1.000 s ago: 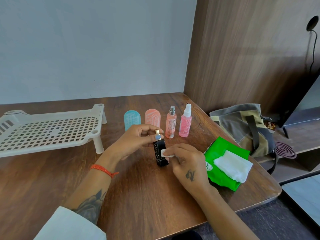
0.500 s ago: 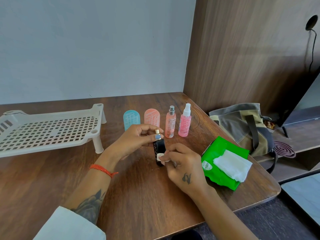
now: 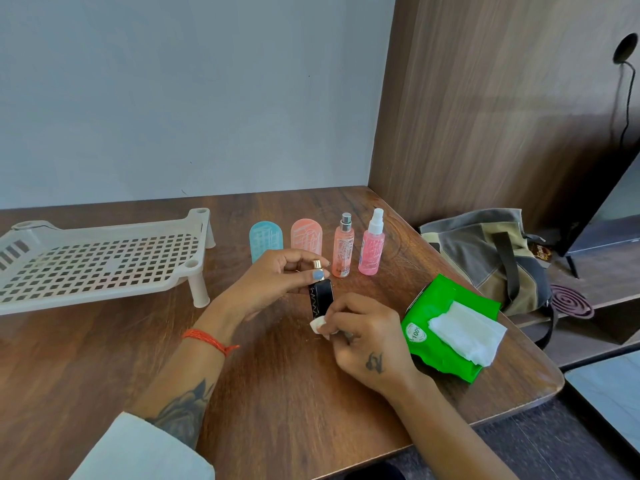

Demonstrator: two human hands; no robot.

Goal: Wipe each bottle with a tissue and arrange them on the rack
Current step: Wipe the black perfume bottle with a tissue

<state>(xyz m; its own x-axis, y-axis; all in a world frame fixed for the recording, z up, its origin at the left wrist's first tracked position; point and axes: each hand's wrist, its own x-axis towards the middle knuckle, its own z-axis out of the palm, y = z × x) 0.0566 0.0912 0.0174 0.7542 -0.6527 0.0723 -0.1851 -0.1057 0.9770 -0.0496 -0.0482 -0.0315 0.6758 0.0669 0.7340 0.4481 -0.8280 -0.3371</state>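
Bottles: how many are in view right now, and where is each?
5. Four stand in a row behind the hands: blue bottle, coral bottle, peach spray bottle, pink spray bottle. The black bottle is in the left hand. None on the rack.

Left hand (image 3: 273, 282) pinching, thumb and forefinger closed; right hand (image 3: 367, 337) curled, fingertips apparently pinching.

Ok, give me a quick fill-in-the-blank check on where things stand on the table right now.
1. The left hand holds the ____ bottle near its gold cap.
2. The right hand presses a small white ____ against that bottle's lower part.
3. The white rack holds ____ bottles.
4. The tissue pack is ____.

Missing: black; tissue; no; green
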